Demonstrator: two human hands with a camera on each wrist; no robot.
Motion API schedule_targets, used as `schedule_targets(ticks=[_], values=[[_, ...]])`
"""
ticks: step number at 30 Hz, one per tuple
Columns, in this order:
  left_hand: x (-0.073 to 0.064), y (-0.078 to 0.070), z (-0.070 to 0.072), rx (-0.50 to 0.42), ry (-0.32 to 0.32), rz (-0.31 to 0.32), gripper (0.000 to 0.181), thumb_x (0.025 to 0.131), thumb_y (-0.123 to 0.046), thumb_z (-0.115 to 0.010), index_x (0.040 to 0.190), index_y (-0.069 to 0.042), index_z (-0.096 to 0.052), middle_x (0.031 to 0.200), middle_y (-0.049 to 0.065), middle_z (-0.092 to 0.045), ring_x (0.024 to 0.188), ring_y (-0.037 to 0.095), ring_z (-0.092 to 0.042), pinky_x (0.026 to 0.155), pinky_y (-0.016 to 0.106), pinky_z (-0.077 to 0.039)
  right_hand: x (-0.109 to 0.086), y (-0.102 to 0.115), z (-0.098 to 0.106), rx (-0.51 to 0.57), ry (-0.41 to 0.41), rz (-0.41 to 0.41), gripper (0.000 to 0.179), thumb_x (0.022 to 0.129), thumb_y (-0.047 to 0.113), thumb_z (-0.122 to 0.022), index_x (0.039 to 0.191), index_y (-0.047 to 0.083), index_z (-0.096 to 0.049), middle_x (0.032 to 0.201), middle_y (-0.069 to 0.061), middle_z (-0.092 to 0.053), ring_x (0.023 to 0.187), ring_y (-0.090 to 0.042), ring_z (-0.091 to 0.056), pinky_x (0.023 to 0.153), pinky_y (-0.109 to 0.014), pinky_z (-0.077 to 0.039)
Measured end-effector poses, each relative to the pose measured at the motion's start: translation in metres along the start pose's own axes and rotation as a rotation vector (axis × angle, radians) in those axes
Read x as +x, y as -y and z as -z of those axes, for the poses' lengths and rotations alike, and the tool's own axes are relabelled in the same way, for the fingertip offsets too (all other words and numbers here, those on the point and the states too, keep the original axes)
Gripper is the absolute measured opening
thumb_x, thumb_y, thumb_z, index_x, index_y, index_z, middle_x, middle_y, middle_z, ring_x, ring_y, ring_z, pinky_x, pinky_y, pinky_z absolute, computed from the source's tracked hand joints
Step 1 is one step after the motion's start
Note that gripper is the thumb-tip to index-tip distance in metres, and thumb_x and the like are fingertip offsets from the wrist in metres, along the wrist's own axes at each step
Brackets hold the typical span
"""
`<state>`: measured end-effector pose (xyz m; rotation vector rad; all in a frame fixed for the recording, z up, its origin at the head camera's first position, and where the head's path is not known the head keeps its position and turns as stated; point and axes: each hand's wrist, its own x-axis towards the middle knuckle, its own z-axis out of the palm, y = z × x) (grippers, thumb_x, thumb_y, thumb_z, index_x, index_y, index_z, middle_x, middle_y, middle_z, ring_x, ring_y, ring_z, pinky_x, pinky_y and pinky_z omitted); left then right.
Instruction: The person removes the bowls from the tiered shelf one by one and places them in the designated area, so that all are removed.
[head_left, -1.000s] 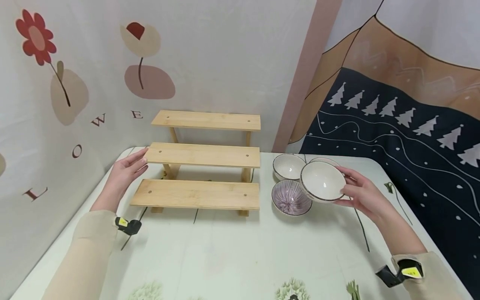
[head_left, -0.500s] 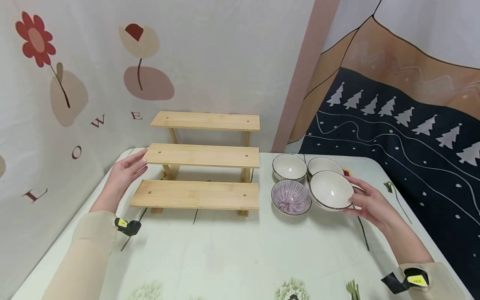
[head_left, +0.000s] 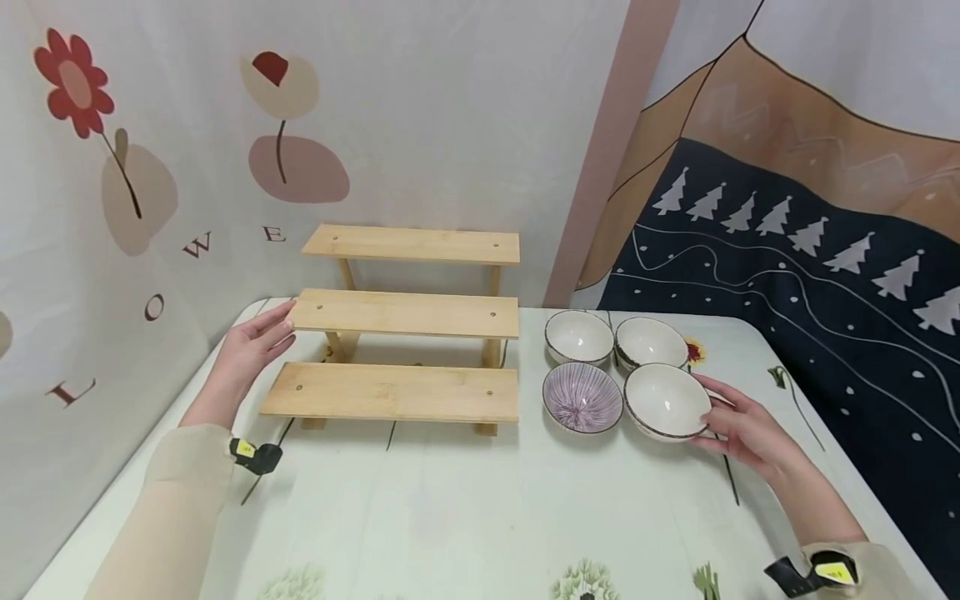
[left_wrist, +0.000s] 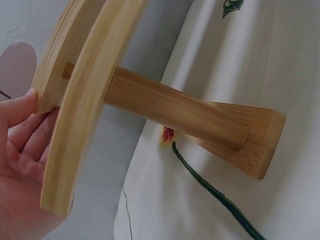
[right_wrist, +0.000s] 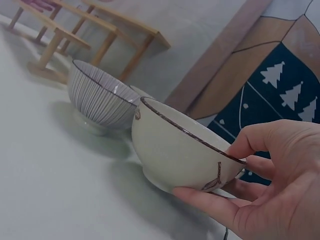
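Note:
My right hand (head_left: 750,429) holds a white bowl with a dark brown rim (head_left: 666,402), thumb at the rim and a finger under its base in the right wrist view. That bowl is low over the table, its shadow beneath it. To its left sits a purple-striped bowl (head_left: 582,397); behind are two more white bowls, one at left (head_left: 578,335) and one at right (head_left: 651,341). My left hand (head_left: 251,350) grips the left end of the middle board of a three-tier wooden shelf (head_left: 405,313), thumb and fingers at the board's end in the left wrist view (left_wrist: 47,95).
A white tablecloth (head_left: 450,500) with printed flowers covers the table. Behind the shelf hangs a pale curtain (head_left: 450,108) with flower prints; a dark blue cloth with tree prints (head_left: 810,292) borders the right side.
My right hand has brought the white bowl down and toward me, from overlapping the back right bowl to a place in front of it. My left hand stays at the shelf.

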<state>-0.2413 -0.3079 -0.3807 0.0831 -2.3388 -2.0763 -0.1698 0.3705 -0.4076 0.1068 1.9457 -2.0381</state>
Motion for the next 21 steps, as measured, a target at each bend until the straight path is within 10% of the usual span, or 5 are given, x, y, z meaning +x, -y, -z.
schedule_targets(ticks=[15, 21], values=[[0.000, 0.003, 0.005, -0.001, 0.017, -0.020, 0.072, 0.099, -0.033, -0.061, 0.156, -0.004, -0.027, 0.166, 0.009, -0.021, 0.100, -0.022, -0.056, 0.094, 0.003, -0.050, 0.001, -0.022, 0.008, 0.183, 0.126, -0.058, 0.051, 0.101, -0.002, -0.049, 0.117, 0.045, -0.063, 0.123, 0.010, -0.050, 0.102, -0.012, -0.068, 0.088, -0.034, -0.065], [-0.002, -0.005, 0.006, 0.322, -0.032, -0.025, 0.065, 0.102, -0.044, -0.052, 0.156, -0.014, -0.032, 0.164, 0.011, -0.027, 0.133, 0.001, -0.050, 0.116, 0.028, -0.047, -0.004, -0.014, 0.016, 0.061, 0.198, 0.055, 0.046, 0.104, 0.001, -0.045, 0.124, 0.040, -0.059, 0.118, 0.024, -0.063, 0.108, 0.001, -0.064, 0.092, -0.023, -0.062]])
